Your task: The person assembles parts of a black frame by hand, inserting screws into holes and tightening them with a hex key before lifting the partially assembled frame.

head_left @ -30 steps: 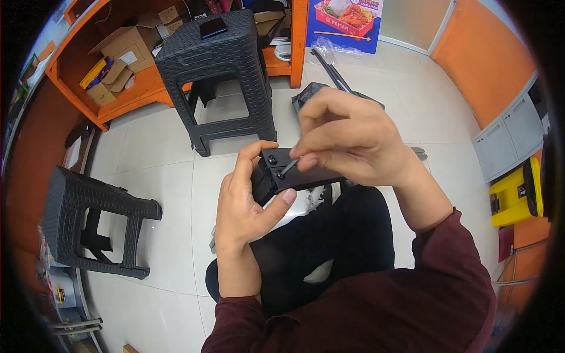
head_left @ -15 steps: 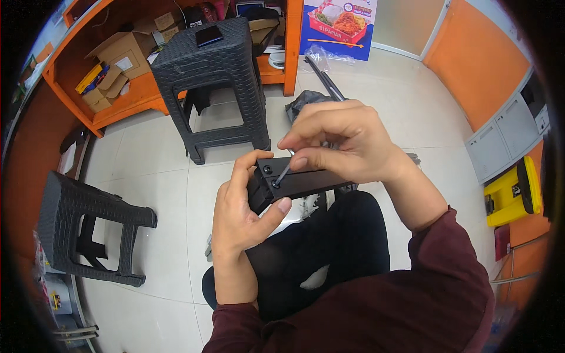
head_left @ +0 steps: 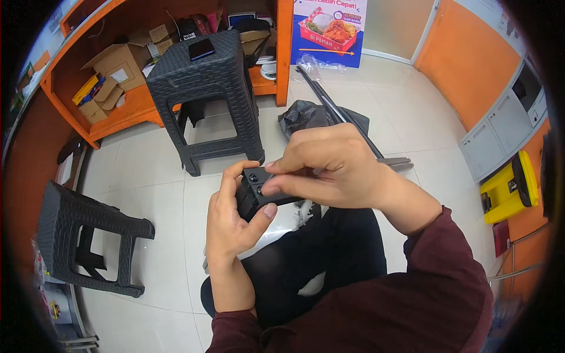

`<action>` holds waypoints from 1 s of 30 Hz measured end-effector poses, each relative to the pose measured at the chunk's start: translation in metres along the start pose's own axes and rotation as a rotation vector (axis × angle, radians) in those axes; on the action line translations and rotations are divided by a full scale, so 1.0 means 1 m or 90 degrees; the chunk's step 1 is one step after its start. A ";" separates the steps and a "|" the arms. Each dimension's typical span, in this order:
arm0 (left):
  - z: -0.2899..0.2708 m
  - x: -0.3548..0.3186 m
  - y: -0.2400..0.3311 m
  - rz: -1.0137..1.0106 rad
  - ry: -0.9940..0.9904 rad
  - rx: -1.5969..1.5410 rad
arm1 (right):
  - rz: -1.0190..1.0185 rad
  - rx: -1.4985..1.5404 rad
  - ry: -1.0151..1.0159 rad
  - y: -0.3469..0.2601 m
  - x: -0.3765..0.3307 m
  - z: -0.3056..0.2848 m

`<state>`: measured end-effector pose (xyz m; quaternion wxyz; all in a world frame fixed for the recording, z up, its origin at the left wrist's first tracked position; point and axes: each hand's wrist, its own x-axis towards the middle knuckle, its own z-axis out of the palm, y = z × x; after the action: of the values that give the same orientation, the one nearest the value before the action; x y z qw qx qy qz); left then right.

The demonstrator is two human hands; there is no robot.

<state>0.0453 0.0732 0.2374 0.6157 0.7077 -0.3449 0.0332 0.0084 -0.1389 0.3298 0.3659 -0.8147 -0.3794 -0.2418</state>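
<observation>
My left hand (head_left: 231,229) grips the near end of a black block-like bar (head_left: 246,204), fingers along its far side and thumb in front. Two dark screws show in its top face; one screw (head_left: 253,177) stands uncovered, and the other is beside my right fingertips. My right hand (head_left: 332,165) is closed in a pinch over the bar, palm down. The thin metal hex key in it is almost wholly hidden by the fingers. The bar's far end lies out of sight beneath this hand.
Ahead stands a black plastic stool (head_left: 206,76) with a phone (head_left: 202,49) on it; another stool (head_left: 94,241) is at the left. Long dark rods (head_left: 329,103) lie over a black plastic bag (head_left: 300,117). An orange shelf (head_left: 134,106) holds cartons. A yellow bin (head_left: 511,188) is at the right.
My right hand has come down and left, its fingertips now close to the screw. The hex key's shaft, visible before, is covered. The bar appears slightly further left and lower.
</observation>
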 end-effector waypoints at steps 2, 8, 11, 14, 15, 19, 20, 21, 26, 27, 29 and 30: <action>-0.004 -0.003 0.001 -0.035 0.002 -0.027 | -0.006 0.041 -0.060 0.002 0.001 -0.008; -0.004 -0.001 0.000 0.026 0.002 -0.010 | -0.057 0.016 -0.128 0.010 0.004 -0.021; -0.004 -0.003 0.000 0.005 -0.002 -0.025 | -0.124 -0.048 -0.126 0.013 0.009 -0.016; -0.005 -0.006 0.001 -0.011 -0.024 0.000 | -0.084 -0.076 -0.146 0.002 0.015 -0.012; -0.004 -0.006 0.001 0.001 -0.016 0.001 | -0.064 -0.044 -0.137 -0.002 0.017 -0.009; -0.004 -0.008 0.002 0.033 0.014 -0.004 | 0.025 0.082 -0.040 -0.006 0.014 0.006; -0.005 -0.009 0.003 0.037 0.022 -0.006 | 0.050 0.114 -0.029 -0.006 0.013 0.007; -0.005 -0.010 0.003 0.031 0.019 -0.012 | 0.081 0.145 -0.049 -0.011 0.014 0.003; 0.005 0.000 0.000 0.027 0.003 -0.007 | -0.003 0.033 -0.045 -0.004 0.013 -0.001; 0.007 0.003 -0.002 0.020 0.001 -0.009 | 0.049 0.090 -0.062 -0.002 0.013 -0.003; 0.009 0.010 -0.004 0.009 0.002 -0.013 | 0.148 0.201 -0.102 0.004 0.017 -0.012; 0.003 0.007 -0.004 0.000 0.003 0.000 | 0.198 0.279 -0.090 0.006 0.019 -0.007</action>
<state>0.0515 0.0669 0.2371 0.6164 0.7077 -0.3436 0.0351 0.0237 -0.1389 0.3441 0.5390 -0.7792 -0.3177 -0.0373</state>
